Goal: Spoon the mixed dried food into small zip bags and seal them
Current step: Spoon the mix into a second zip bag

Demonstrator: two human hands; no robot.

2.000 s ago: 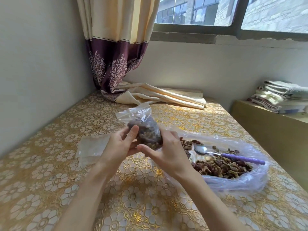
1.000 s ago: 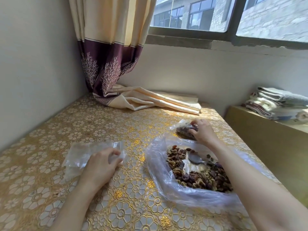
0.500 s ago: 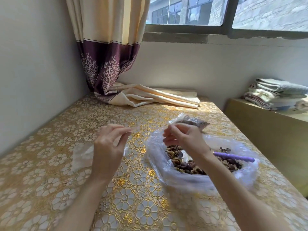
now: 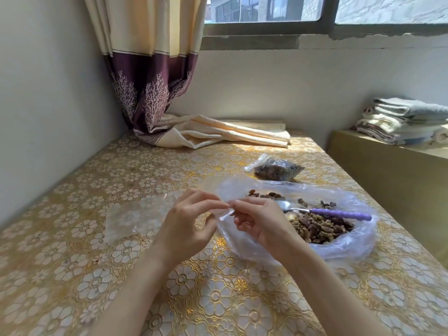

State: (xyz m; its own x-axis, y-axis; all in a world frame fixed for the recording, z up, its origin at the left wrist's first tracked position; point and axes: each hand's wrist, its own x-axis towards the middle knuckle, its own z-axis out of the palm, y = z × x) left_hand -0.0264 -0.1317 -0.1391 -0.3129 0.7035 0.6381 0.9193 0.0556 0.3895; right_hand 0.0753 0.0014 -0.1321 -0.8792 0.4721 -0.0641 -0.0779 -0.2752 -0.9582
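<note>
My left hand (image 4: 186,224) and my right hand (image 4: 259,221) meet above the table and pinch an empty small clear zip bag (image 4: 224,191) between their fingertips. To the right lies a big open plastic bag (image 4: 339,248) holding mixed dried food (image 4: 320,226). A spoon with a purple handle (image 4: 339,214) rests on the food. A filled small zip bag (image 4: 276,169) lies on the table behind the big bag. A pile of empty zip bags (image 4: 135,218) lies flat left of my left hand.
The table (image 4: 97,275) has a gold floral cover and stands against a wall on the left. A curtain end (image 4: 218,134) lies on its far side. To the right stands a lower cabinet (image 4: 388,180) with folded towels (image 4: 407,120).
The filled bag was set down behind the big bag by my right hand. My left hand lifted an empty bag from the pile, and both hands now hold it together.
</note>
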